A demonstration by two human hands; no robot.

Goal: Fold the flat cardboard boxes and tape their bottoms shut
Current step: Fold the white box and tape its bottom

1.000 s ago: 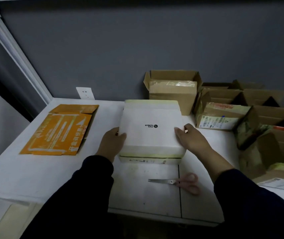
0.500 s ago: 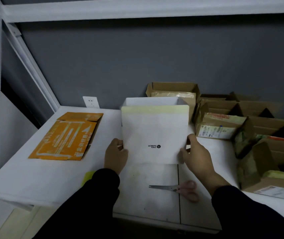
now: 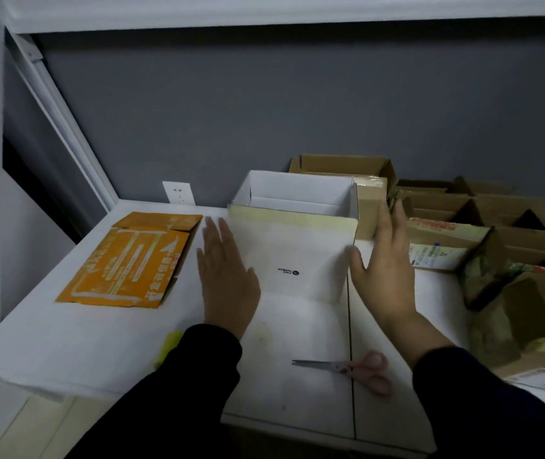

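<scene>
Flipped white box (image 3: 291,260) within the last second: had it lying taped face up, tipped it onto an edge, then stood it mouth-up on the counter (image 3: 65,336), centre, toward the back. Let go as well: went from gripping both sides to left hand (image 3: 228,276) and right hand (image 3: 383,266) flat, fingers straight and slightly spread, flanking the side walls. Couldn't tell whether palms touched cardboard or hung just beside it. Read that as bottom taped and this box done. Judged next job to be the flat orange box (image 3: 132,260), lying unfolded just beside the left hand.

Orientation: found opening pointing straight up, bottom down on counter, walls upright, no visible tilt. Took long axis as left-right, along the counter's front edge; saw mouth wider than deep. Noted yellowish band along near wall's top edge, small print below it looking inverted.

Outward: saw brown open boxes (image 3: 344,170) just behind and off to the right. Saw scissors (image 3: 340,367) nearer the body, blades together, untouched. Spotted yellow object (image 3: 170,342) half hidden by left sleeve (image 3: 198,366); couldn't name it.
</scene>
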